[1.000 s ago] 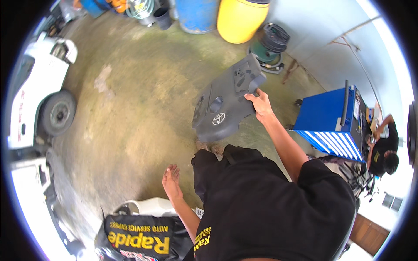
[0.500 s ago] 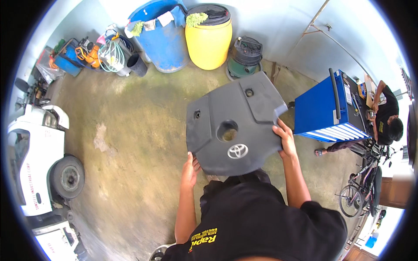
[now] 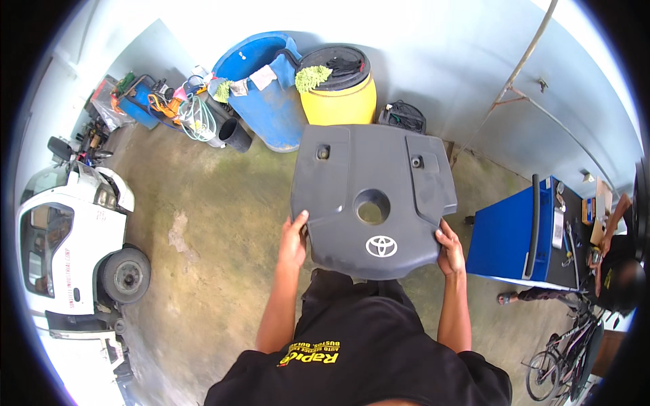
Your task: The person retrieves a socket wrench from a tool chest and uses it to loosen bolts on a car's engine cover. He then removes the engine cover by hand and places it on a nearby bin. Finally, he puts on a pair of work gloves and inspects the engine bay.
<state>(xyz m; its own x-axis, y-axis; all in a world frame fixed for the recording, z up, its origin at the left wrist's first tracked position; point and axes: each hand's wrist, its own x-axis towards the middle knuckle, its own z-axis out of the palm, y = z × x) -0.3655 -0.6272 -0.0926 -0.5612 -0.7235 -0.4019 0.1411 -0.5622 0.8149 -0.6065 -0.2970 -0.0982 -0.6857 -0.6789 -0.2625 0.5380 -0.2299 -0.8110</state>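
In front of my body I carry a dark grey plastic engine cover (image 3: 371, 169) with a round hole, two small recessed openings and a silver oval emblem near its lower edge. My left hand (image 3: 294, 237) grips its left edge, thumb at the side, and my right hand (image 3: 449, 249) grips the right edge lower down. The cover lies fairly flat to my view, over the concrete floor (image 3: 196, 196), and hides part of the bins and machine behind it.
A white truck (image 3: 88, 237) stands at left. Along the back are a blue drum (image 3: 264, 111), a yellow barrel (image 3: 338, 105), hoses and black equipment (image 3: 403, 115). At right are a blue tool cabinet (image 3: 501, 227), a co-worker (image 3: 613, 260) and bicycles (image 3: 545, 372).
My left hand, apart and open a second ago, has come up onto the cover's left edge. The cover has turned squarer to me. My view has tilted toward the back wall.
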